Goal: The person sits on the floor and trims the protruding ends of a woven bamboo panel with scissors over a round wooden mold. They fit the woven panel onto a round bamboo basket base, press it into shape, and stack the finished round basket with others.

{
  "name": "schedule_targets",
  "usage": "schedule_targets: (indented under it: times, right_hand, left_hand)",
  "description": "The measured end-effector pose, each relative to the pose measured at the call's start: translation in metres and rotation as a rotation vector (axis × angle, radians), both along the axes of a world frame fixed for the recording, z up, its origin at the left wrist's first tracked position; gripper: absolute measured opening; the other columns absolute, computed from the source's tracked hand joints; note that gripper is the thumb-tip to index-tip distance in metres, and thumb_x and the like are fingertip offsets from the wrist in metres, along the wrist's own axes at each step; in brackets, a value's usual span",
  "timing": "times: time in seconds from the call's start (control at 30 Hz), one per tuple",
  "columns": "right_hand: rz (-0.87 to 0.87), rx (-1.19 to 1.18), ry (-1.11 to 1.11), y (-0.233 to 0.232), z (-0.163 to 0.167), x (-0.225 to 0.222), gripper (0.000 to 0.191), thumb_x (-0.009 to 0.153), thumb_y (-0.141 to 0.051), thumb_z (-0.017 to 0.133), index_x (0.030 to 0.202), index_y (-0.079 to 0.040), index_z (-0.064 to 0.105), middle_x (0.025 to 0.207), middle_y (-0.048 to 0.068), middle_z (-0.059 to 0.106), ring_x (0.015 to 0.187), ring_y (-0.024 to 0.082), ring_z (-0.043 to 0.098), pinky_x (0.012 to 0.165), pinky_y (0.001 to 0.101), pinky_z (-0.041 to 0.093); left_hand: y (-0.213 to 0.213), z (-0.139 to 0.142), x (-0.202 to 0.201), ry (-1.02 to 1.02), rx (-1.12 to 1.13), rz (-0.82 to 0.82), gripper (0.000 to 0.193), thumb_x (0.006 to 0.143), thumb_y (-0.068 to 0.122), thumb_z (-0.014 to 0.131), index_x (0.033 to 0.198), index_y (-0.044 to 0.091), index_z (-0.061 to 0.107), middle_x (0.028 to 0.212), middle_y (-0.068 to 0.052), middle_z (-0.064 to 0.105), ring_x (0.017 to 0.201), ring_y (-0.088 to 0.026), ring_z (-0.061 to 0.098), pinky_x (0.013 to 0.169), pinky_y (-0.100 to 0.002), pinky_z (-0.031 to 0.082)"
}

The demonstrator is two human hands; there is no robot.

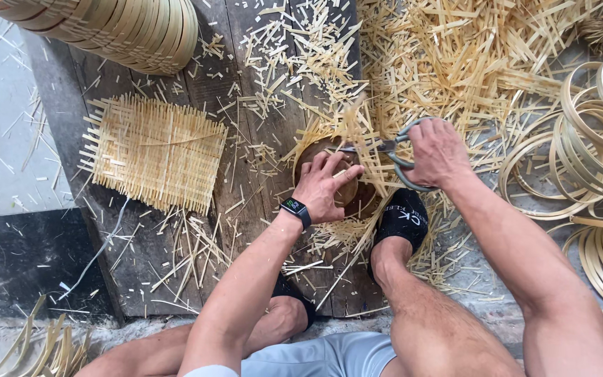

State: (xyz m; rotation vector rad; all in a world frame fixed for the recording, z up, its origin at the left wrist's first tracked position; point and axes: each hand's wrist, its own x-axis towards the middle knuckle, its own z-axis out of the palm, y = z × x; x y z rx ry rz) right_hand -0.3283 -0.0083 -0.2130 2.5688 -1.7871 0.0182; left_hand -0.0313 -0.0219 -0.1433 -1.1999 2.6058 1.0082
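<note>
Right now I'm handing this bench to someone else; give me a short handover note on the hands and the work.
Left hand presses a woven bamboo piece over a round brown mould. Right hand holds grey-handled scissors, blades at the strips sticking out at the mould's top edge. Offcuts litter the boards; a flat woven mat lies to the left, bamboo hoops to the right. Trimming is under way; many strip ends remain long.

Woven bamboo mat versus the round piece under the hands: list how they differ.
The woven mat is square and lies flat and untouched; the round piece is pressed by the left hand while the right hand holds scissors to its strips. Both are pale bamboo strips with loose ends sticking out.
</note>
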Motion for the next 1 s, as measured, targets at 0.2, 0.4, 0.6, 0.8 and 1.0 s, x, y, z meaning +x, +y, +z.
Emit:
schedule_targets:
  times: [0.2,0.4,0.6,0.8,1.0]
  right_hand:
    - [-0.094,0.426,0.174,-0.003,0.0,-0.016,0.019,0.099,-0.025,0.06,0.1,-0.007,0.065,0.094,0.011,0.065,0.085,0.021,0.065,0.076,0.0349,0.056]
    - [0.004,0.015,0.079,-0.004,-0.001,-0.001,0.043,0.062,-0.038,0.071,0.086,-0.003,0.065,0.08,0.011,0.062,0.073,0.022,0.063,0.067,0.0336,0.056]
    - [-0.07,0.374,0.175,-0.005,0.007,-0.011,0.027,0.093,-0.033,0.066,0.094,-0.006,0.063,0.089,0.011,0.063,0.082,0.021,0.063,0.072,0.0346,0.055]
    - [0.027,0.068,0.1,-0.006,-0.002,-0.003,0.043,0.062,-0.04,0.074,0.083,-0.004,0.063,0.078,0.011,0.063,0.072,0.022,0.062,0.067,0.034,0.056]
    - [-0.113,0.501,0.16,-0.009,0.0,-0.011,0.02,0.101,-0.024,0.06,0.097,-0.005,0.063,0.089,0.012,0.067,0.08,0.021,0.065,0.072,0.035,0.057]
  left_hand:
    - [0.015,0.006,-0.01,0.012,-0.108,0.299,0.119,0.04,0.025,0.091,0.147,0.025,0.039,0.157,-0.021,0.022,0.145,-0.051,0.02,0.108,-0.073,0.022]
    - [0.034,-0.005,-0.021,0.052,-0.137,0.532,0.103,0.062,0.023,0.085,0.154,0.032,0.039,0.155,-0.018,0.026,0.138,-0.047,0.029,0.109,-0.063,0.035]
    - [0.02,-0.004,-0.002,-0.021,-0.075,0.289,0.104,0.053,0.019,0.087,0.147,0.036,0.045,0.153,-0.012,0.03,0.141,-0.042,0.028,0.106,-0.063,0.033]
    - [0.005,-0.003,0.007,-0.014,-0.061,0.082,0.106,0.051,0.016,0.084,0.147,0.04,0.046,0.155,-0.008,0.032,0.144,-0.038,0.028,0.111,-0.056,0.035]
    - [0.016,0.001,0.002,0.015,-0.185,0.196,0.119,0.043,0.019,0.089,0.15,0.028,0.038,0.155,-0.019,0.023,0.141,-0.048,0.022,0.106,-0.065,0.028]
